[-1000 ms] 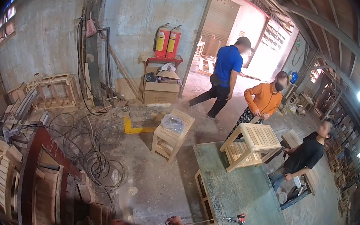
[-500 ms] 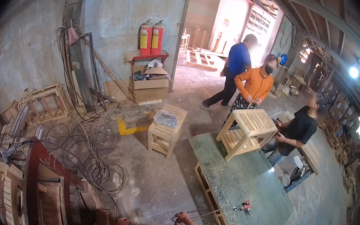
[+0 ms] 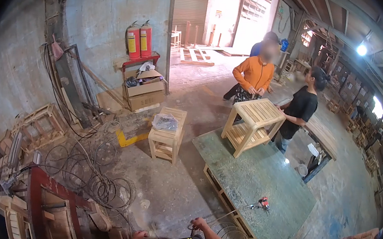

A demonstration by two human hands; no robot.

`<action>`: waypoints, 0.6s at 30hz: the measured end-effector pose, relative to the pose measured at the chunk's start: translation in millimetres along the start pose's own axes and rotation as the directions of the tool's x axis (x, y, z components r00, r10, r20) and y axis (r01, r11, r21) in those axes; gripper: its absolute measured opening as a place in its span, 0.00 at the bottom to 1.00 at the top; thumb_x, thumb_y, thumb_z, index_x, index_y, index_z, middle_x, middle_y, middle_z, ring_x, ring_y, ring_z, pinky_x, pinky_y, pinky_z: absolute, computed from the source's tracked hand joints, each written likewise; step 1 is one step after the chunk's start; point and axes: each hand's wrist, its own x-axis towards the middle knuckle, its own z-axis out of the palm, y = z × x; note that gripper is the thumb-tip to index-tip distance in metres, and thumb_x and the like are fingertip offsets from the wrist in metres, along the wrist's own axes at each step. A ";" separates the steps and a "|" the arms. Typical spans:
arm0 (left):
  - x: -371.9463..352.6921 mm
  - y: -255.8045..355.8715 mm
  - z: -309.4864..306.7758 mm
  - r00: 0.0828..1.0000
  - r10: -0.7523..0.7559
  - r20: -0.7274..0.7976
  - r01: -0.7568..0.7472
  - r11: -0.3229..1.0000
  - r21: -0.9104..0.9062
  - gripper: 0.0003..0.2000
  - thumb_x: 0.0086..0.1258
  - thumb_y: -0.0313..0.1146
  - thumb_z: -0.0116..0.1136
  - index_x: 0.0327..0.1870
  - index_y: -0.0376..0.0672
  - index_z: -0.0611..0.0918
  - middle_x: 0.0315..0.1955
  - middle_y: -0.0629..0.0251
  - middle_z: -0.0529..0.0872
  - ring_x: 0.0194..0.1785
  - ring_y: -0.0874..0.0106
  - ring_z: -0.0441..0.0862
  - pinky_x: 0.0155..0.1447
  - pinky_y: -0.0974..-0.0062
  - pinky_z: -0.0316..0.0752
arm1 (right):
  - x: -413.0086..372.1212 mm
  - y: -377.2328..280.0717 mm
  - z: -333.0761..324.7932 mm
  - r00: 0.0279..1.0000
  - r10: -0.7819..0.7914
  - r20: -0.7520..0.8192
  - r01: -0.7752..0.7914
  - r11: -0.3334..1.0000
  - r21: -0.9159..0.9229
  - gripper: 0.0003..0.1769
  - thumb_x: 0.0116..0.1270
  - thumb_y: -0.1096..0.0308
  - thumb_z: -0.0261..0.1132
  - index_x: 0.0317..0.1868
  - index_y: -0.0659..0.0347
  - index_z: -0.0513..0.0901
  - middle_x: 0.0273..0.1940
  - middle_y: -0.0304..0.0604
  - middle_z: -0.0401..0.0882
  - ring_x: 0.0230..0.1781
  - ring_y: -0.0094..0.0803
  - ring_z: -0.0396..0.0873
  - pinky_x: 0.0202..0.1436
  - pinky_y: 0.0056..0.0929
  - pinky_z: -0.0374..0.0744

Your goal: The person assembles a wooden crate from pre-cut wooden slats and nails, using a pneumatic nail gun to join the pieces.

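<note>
A green worktable [image 3: 265, 174] stands ahead, with a slatted wooden stool [image 3: 252, 125] at its far end where two people stand. Tangled cables [image 3: 97, 175] cover the floor to the left. The right hand [image 3: 199, 223] is curled shut on a thin hose [image 3: 231, 211], which runs to a red power tool [image 3: 262, 202] lying on the table's near part. The left hand [image 3: 138, 236] is low beside it, fingers bent; its grip cannot be told.

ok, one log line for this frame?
right hand at hose, grip unclear | left hand low, grip unclear | red tool on green table | wooden stool at far end, person in orange and person in black beside it
</note>
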 end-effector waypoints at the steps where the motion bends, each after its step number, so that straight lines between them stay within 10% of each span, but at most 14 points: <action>1: 3.5 -2.6 0.5 1.000 -0.007 0.025 0.005 0.999 0.045 0.13 0.62 0.39 0.59 0.39 0.37 0.80 0.29 0.62 0.85 0.21 0.67 0.81 0.25 0.72 0.74 | 1.5 0.6 1.3 1.000 0.005 0.000 -0.005 1.000 -0.029 0.20 0.63 0.55 0.60 0.45 0.63 0.84 0.38 0.43 0.88 0.28 0.34 0.86 0.31 0.38 0.84; 5: 13.7 -11.1 6.2 0.997 -0.005 0.076 -0.002 0.997 0.081 0.13 0.64 0.38 0.56 0.40 0.36 0.78 0.31 0.59 0.84 0.24 0.67 0.81 0.28 0.69 0.77 | 11.2 6.7 -1.3 0.989 -0.130 0.066 0.141 0.971 -0.194 0.22 0.63 0.56 0.60 0.48 0.64 0.83 0.39 0.42 0.88 0.29 0.35 0.86 0.36 0.34 0.84; 11: 15.1 -17.6 1.2 0.996 -0.001 0.085 -0.010 0.992 0.126 0.12 0.68 0.39 0.55 0.42 0.39 0.81 0.35 0.61 0.86 0.34 0.70 0.84 0.38 0.72 0.78 | -3.2 8.4 -0.1 0.999 -0.020 -0.050 0.023 0.999 0.046 0.19 0.60 0.58 0.64 0.37 0.70 0.84 0.31 0.49 0.86 0.26 0.38 0.85 0.31 0.35 0.82; 14: 18.8 -4.1 6.4 0.994 -0.111 0.019 0.103 0.964 0.245 0.11 0.64 0.37 0.55 0.38 0.37 0.79 0.26 0.61 0.82 0.21 0.67 0.79 0.26 0.71 0.75 | -4.5 16.8 -1.4 0.999 -0.022 -0.034 0.024 0.998 0.052 0.20 0.61 0.57 0.63 0.36 0.70 0.85 0.32 0.49 0.86 0.27 0.38 0.86 0.33 0.34 0.83; 18: 45.7 19.3 14.8 0.958 0.129 0.255 -0.249 0.815 0.523 0.11 0.63 0.38 0.55 0.33 0.39 0.82 0.24 0.65 0.84 0.21 0.71 0.80 0.27 0.73 0.75 | -14.1 16.9 -11.5 0.993 0.052 -0.110 -0.037 0.991 0.128 0.20 0.61 0.56 0.63 0.39 0.68 0.85 0.32 0.46 0.87 0.29 0.39 0.87 0.35 0.34 0.83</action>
